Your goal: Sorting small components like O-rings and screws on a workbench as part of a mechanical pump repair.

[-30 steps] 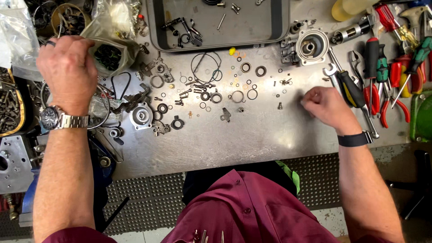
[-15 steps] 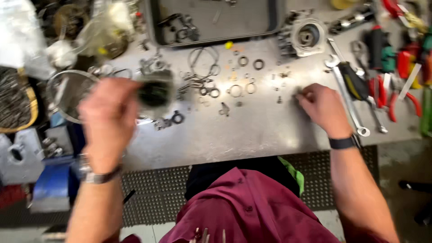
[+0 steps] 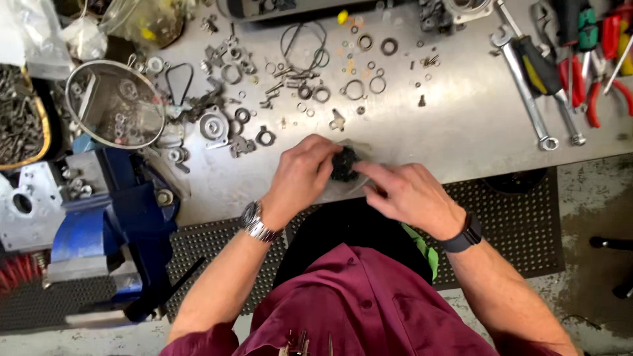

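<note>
Left hand point(image 3: 300, 175), blurred over the bench's left half 0.5 s ago, now meets right hand point(image 3: 409, 194) at the front edge. Both grips pinch a clear bag holding a black part point(image 3: 344, 163). Steel bench point(image 3: 461, 132): blue vise point(image 3: 109, 217) left, washers point(image 3: 316, 79) middle, wrenches point(image 3: 527, 86) right.

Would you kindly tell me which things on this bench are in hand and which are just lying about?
In hand:
left hand
right hand
small clear bag of dark parts

Lying about:
washers and rings
spanner
red-handled pliers
blue vise
</note>
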